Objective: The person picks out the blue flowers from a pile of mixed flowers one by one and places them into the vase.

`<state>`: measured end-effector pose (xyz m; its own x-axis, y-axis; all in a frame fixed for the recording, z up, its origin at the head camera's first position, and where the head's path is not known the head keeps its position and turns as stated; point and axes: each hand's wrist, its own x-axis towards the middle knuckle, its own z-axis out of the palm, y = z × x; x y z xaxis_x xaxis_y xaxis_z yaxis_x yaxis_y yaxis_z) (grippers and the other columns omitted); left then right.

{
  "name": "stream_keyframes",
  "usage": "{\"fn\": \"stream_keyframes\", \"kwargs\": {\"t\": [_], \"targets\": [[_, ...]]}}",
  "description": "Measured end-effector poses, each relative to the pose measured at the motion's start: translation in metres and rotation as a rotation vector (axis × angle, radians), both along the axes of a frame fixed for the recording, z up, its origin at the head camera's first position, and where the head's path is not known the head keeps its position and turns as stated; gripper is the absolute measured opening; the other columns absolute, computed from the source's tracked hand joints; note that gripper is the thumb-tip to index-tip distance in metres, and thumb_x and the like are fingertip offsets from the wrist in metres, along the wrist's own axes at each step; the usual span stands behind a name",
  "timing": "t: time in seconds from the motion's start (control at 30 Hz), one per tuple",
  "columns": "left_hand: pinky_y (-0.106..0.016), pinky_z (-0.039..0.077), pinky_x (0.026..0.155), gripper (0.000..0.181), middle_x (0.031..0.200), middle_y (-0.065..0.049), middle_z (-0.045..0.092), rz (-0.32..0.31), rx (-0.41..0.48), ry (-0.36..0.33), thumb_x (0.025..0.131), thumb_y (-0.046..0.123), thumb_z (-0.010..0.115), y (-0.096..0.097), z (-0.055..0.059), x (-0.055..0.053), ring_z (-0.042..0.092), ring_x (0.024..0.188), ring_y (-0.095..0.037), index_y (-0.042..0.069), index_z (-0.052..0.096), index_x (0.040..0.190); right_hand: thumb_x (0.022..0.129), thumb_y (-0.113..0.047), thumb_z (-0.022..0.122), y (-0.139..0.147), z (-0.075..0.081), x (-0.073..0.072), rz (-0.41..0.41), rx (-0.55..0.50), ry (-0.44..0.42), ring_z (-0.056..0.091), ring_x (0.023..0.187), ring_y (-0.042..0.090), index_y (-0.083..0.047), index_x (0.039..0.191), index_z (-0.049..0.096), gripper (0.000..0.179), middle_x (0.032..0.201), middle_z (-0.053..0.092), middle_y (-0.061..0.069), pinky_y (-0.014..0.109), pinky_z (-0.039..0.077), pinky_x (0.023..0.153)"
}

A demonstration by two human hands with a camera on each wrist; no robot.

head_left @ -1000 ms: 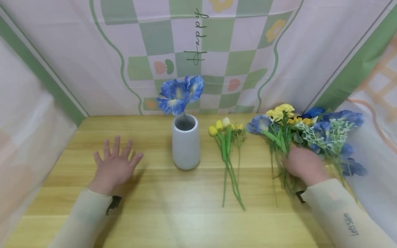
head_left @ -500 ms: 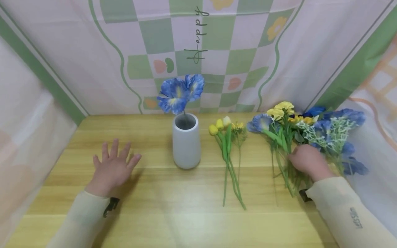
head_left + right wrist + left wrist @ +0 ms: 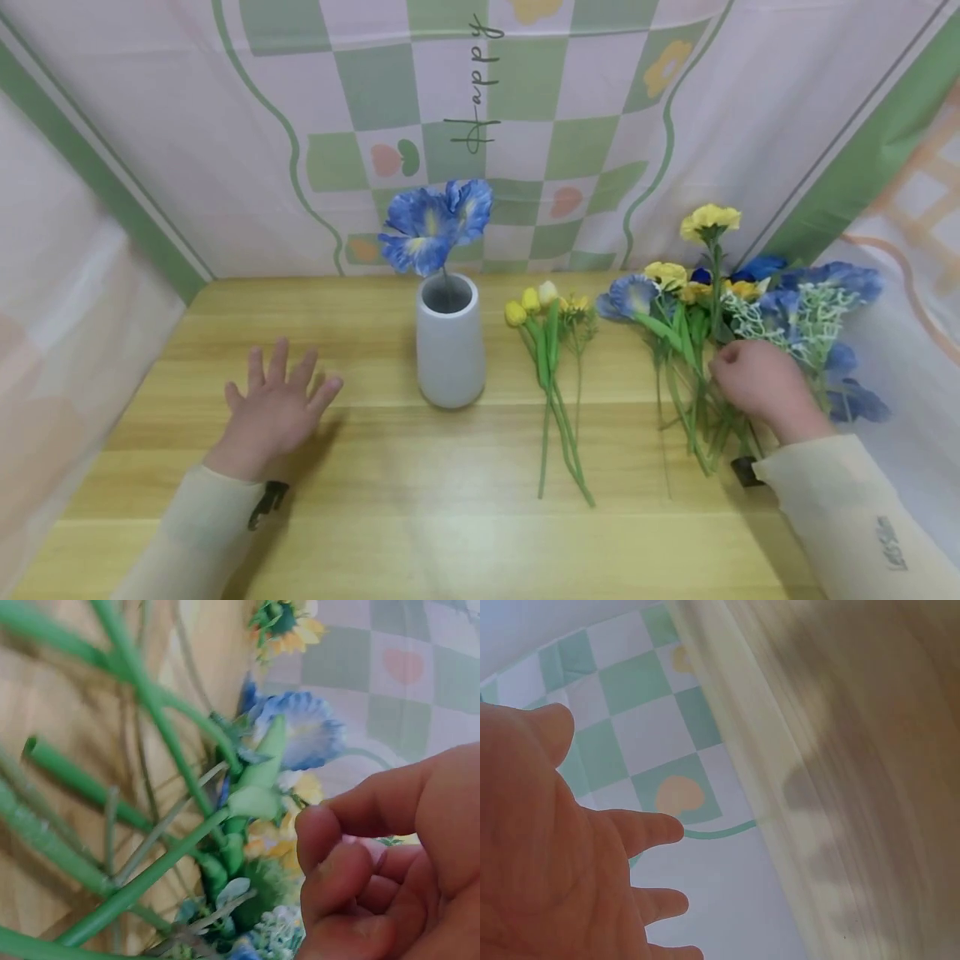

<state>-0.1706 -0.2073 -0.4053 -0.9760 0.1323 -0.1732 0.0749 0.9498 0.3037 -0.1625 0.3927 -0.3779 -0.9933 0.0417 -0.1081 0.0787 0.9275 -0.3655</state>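
My right hand pinches the stem of a yellow carnation, which stands upright above a pile of artificial flowers. In the right wrist view the curled fingers press together close beside green stems. Over the left part of the table, my left hand is held palm down, fingers spread, holding nothing. Its palm and shadow show in the left wrist view. Between the hands stands a pale grey vase with a blue flower in it.
Yellow and white tulips with a small sunflower lie right of the vase. Blue flowers, another yellow carnation and white-green sprigs crowd the table's right corner. A patterned cloth hangs behind the wooden table.
My right hand has moved right and drawn the yellow carnation up out of the pile, so its bloom rises above the others. The left hand has shifted slightly down.
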Motion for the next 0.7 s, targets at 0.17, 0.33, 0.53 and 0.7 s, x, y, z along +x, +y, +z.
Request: {"fn": "stream_keyframes", "kwargs": {"t": [0.17,0.33,0.53,0.7], "targets": [[-0.084,-0.010,0.093,0.094,0.160,-0.025,-0.015,-0.003,0.006,0.000,0.096,0.075,0.013,0.001,0.000,0.000,-0.023,0.139,-0.054,0.006,0.019,0.159,0.101,-0.020,0.043,-0.012,0.004,0.002,0.046,-0.046,-0.016,0.043,0.054,0.022,-0.007,0.072,0.052,0.033,0.062,0.047,0.004,0.035,0.037,0.050],[-0.084,-0.011,0.093,0.093,0.161,-0.026,-0.014,-0.007,0.010,0.001,0.096,0.074,0.014,0.001,0.000,0.001,-0.022,0.138,-0.054,0.006,0.020,0.159,0.101,-0.018,0.049,-0.030,0.002,0.007,0.087,-0.099,-0.064,0.049,0.060,0.021,-0.002,0.091,0.068,0.027,0.081,0.064,0.006,0.036,0.042,0.053],[-0.084,-0.009,0.093,0.092,0.161,-0.027,-0.011,-0.004,0.009,-0.002,0.097,0.073,0.015,0.000,0.001,0.004,-0.019,0.139,-0.056,0.005,0.022,0.158,0.101,-0.020,0.054,-0.058,0.002,0.014,0.149,-0.130,-0.090,0.051,0.057,0.020,-0.009,0.086,0.069,0.024,0.073,0.061,0.003,0.036,0.044,0.053],[-0.085,-0.009,0.092,0.092,0.160,-0.028,-0.012,-0.006,0.021,-0.014,0.097,0.073,0.016,-0.001,0.003,0.006,-0.021,0.138,-0.056,0.004,0.021,0.158,0.097,-0.015,0.057,-0.083,-0.001,0.018,0.219,-0.134,-0.106,0.051,0.056,0.018,-0.012,0.080,0.069,0.021,0.068,0.059,0.000,0.035,0.044,0.054]]}}
